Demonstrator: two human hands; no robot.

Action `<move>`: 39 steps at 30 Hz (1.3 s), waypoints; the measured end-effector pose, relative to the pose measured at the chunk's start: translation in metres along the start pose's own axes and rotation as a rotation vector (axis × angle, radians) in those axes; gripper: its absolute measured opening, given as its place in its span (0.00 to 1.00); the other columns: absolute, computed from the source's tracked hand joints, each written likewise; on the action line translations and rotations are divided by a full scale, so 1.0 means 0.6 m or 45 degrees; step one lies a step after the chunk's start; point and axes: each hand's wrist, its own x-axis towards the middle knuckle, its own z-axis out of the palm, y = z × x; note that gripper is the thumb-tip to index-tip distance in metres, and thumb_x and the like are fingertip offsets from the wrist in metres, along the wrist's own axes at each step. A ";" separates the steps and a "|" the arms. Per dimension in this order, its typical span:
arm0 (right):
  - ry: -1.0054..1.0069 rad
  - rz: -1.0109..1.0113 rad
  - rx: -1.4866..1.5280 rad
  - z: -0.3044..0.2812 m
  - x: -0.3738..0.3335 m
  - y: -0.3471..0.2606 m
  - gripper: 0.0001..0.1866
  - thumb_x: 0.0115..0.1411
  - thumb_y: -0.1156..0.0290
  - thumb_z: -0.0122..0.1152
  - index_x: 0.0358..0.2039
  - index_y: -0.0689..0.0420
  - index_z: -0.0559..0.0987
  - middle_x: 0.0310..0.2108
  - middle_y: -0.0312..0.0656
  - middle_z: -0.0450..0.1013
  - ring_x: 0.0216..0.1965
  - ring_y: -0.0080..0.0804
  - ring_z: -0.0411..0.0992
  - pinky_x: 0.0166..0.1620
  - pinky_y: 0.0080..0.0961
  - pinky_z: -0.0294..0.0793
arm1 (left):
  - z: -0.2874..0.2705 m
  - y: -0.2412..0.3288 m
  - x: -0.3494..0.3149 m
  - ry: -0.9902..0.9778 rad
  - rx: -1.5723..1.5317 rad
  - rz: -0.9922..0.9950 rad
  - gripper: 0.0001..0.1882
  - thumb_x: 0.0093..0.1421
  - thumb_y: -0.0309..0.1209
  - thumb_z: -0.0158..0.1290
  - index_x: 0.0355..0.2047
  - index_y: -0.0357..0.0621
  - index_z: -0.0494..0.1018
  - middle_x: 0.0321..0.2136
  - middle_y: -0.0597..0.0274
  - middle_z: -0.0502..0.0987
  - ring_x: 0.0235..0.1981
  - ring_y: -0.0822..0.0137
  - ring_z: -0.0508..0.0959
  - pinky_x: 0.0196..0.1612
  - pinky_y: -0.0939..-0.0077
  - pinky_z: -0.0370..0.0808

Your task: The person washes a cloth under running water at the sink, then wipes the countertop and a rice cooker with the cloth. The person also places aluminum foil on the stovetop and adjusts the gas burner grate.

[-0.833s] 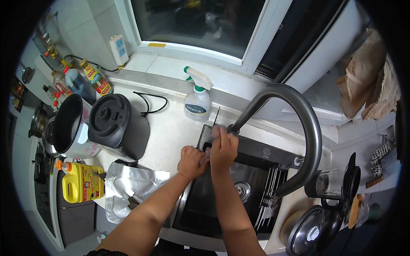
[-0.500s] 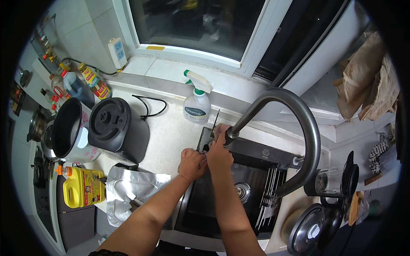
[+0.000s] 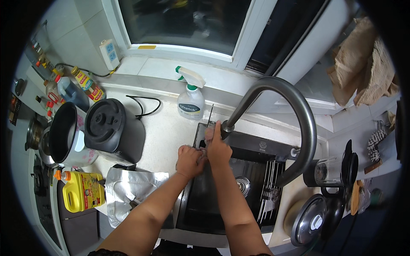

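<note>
Both my hands are at the far left corner of the black sink, close to the base of the dark grey faucet. My right hand is bent around the corner, with its index finger pointing up beside the faucet base. Against its fingers shows a pinkish, soft-looking piece, whose kind I cannot make out. My left hand is closed at the sink's left rim, its fingertips meeting the right hand over something mostly hidden. A thin dark rod stands up just behind the hands.
A clear spray bottle stands behind the hands. On the left are a dark lidded container, a pot, a yellow jug and a silver foil bag. A metal rack crosses the sink; a lidded pot stands right.
The view has shifted slightly, so the counter things sit a little further left. Both hands stay at the same sink corner; the right index finger now points up more plainly.
</note>
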 end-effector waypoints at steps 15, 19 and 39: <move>0.408 0.611 1.518 -0.010 0.039 0.159 0.13 0.63 0.66 0.55 0.36 0.65 0.78 0.21 0.35 0.71 0.27 0.26 0.71 0.32 0.24 0.71 | -0.009 0.015 0.003 0.038 -0.091 0.042 0.11 0.48 0.34 0.61 0.32 0.48 0.75 0.30 0.65 0.73 0.39 0.60 0.71 0.50 0.57 0.59; 0.242 0.045 0.300 0.014 0.084 0.174 0.12 0.59 0.67 0.56 0.40 0.60 0.77 0.28 0.48 0.73 0.30 0.46 0.72 0.37 0.37 0.72 | 0.012 0.043 0.020 0.064 -0.162 0.079 0.11 0.49 0.34 0.61 0.32 0.48 0.74 0.28 0.64 0.70 0.35 0.60 0.69 0.47 0.59 0.59; 0.387 -0.099 0.618 0.100 -0.022 -0.020 0.18 0.57 0.76 0.53 0.49 0.56 0.76 0.47 0.50 0.71 0.52 0.51 0.66 0.51 0.39 0.67 | 0.026 -0.007 0.016 0.391 -0.547 -0.892 0.17 0.58 0.36 0.53 0.41 0.34 0.74 0.37 0.42 0.76 0.38 0.51 0.76 0.44 0.63 0.71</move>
